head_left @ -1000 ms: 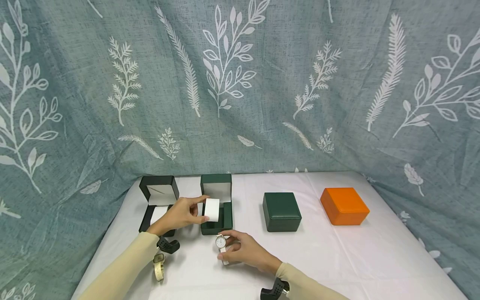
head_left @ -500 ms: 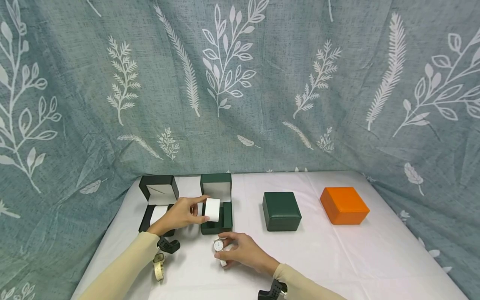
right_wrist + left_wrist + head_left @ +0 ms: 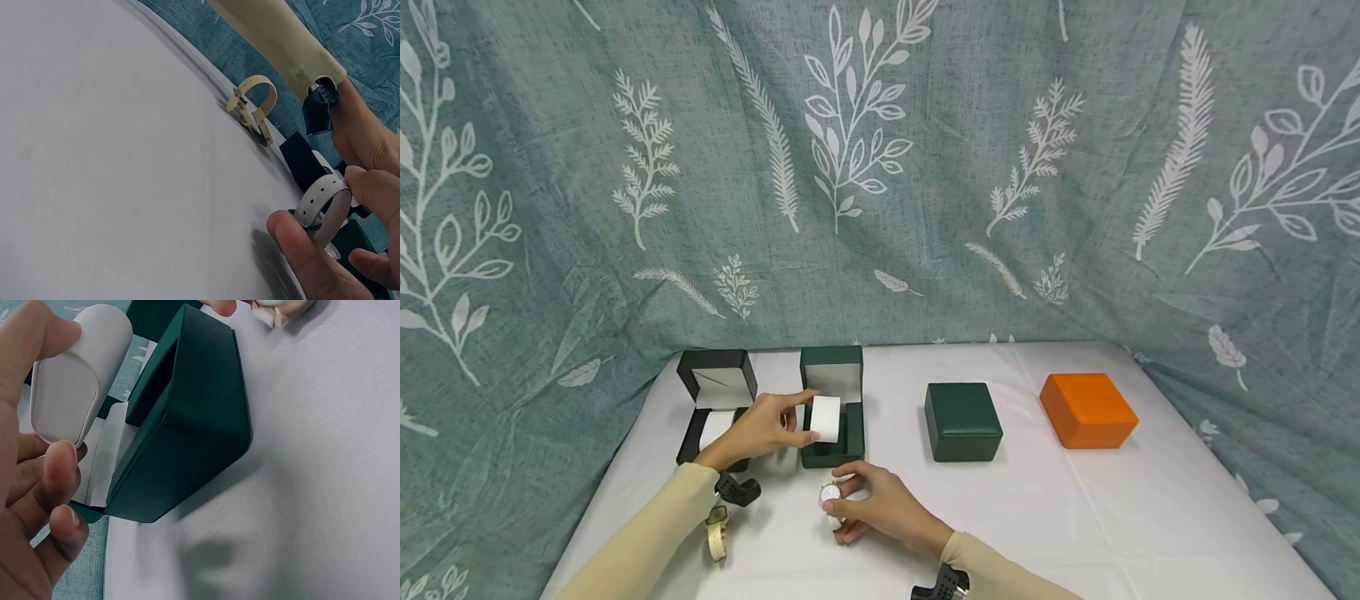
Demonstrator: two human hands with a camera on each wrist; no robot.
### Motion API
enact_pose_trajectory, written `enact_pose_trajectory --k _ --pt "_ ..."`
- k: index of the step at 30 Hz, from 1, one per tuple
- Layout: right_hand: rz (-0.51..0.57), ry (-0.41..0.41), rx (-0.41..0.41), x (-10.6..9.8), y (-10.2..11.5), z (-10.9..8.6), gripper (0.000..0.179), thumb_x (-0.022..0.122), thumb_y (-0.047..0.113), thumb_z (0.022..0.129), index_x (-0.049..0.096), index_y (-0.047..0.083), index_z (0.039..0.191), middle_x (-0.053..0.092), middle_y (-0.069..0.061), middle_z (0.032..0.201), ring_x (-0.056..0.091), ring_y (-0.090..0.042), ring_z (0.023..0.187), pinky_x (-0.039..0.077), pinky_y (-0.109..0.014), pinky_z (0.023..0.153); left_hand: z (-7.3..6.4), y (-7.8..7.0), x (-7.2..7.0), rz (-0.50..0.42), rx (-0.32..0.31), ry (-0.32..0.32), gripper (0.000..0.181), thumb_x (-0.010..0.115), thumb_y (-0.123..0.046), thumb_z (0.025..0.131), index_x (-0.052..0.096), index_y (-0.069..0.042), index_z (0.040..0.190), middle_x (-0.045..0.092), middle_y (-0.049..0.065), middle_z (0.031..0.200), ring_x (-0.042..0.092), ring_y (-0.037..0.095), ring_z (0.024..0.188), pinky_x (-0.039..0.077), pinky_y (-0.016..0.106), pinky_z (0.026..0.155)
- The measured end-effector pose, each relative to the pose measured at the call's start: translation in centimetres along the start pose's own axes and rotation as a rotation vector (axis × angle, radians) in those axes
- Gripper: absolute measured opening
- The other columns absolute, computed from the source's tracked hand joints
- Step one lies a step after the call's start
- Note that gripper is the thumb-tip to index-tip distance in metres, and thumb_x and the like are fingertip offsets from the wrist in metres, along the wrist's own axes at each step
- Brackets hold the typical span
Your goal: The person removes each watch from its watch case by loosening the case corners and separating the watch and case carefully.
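Note:
My left hand (image 3: 762, 427) pinches a white watch cushion (image 3: 826, 419) between thumb and fingers, raised over an open green watch box (image 3: 855, 427). Seen from the left wrist, the cushion (image 3: 65, 394) is a rounded block with a flat end, beside the green box (image 3: 197, 419). In front of that box my right hand (image 3: 887, 504) holds a white-strapped wristwatch (image 3: 831, 493), dial facing up. From the right wrist, its strap (image 3: 322, 197) forms a loop with punched holes, gripped between thumb and fingers. The fingers partly cover the watch.
An open black watch box (image 3: 718, 371) with a white cushion stands at left, partly behind the left hand. A cream-strapped watch (image 3: 717, 537) lies near the left forearm. To the right sit a closed green box (image 3: 964, 422) and a closed orange box (image 3: 1088, 411).
My right hand has shifted slightly left with the white-strapped watch, and its fingers have moved along the strap, turning the watch. The left hand holds the cushion in the same place.

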State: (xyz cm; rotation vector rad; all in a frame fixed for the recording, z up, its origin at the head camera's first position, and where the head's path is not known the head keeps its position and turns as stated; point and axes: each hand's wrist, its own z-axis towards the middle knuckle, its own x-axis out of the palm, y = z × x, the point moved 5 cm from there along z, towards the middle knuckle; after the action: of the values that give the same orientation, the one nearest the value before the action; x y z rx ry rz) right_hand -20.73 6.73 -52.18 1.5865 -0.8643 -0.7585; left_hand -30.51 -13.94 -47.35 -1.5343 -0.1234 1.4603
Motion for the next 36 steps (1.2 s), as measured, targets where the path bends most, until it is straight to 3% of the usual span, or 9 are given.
enact_pose_trajectory --k 16,24,36 --pt "0.031 0.040 0.018 0.5 -0.4 -0.2 0.067 0.085 0.027 0.088 0.054 0.003 0.142 0.061 -0.017 0.111 0.075 -0.031 0.071 0.061 -0.043 0.065 -0.1 0.2 0.0 -0.004 -0.001 0.002 0.080 0.080 -0.045 0.089 0.052 -0.001 0.150 0.056 -0.006 0.065 0.044 0.005 0.052 0.039 0.024 0.051" --pt "-0.098 0.009 0.030 0.2 -0.2 -0.4 0.061 0.081 0.037 0.091 0.057 0.009 0.139 0.067 -0.012 0.103 0.069 -0.024 0.058 0.058 -0.040 0.053 0.0 0.1 0.1 -0.004 -0.016 0.012 0.081 0.079 -0.047 0.090 0.051 -0.003 0.151 0.056 -0.006 0.065 0.043 0.006 0.052 0.038 0.025 0.051" --pt "-0.213 0.004 -0.040 -1.5 -0.2 0.3 0.050 0.073 0.041 0.097 0.061 0.011 0.135 0.070 -0.009 0.097 0.071 -0.029 0.062 0.059 -0.043 0.056 0.0 0.1 0.0 0.001 -0.021 0.009 0.080 0.080 -0.047 0.089 0.052 -0.003 0.151 0.057 -0.007 0.066 0.045 0.006 0.053 0.039 0.025 0.052"
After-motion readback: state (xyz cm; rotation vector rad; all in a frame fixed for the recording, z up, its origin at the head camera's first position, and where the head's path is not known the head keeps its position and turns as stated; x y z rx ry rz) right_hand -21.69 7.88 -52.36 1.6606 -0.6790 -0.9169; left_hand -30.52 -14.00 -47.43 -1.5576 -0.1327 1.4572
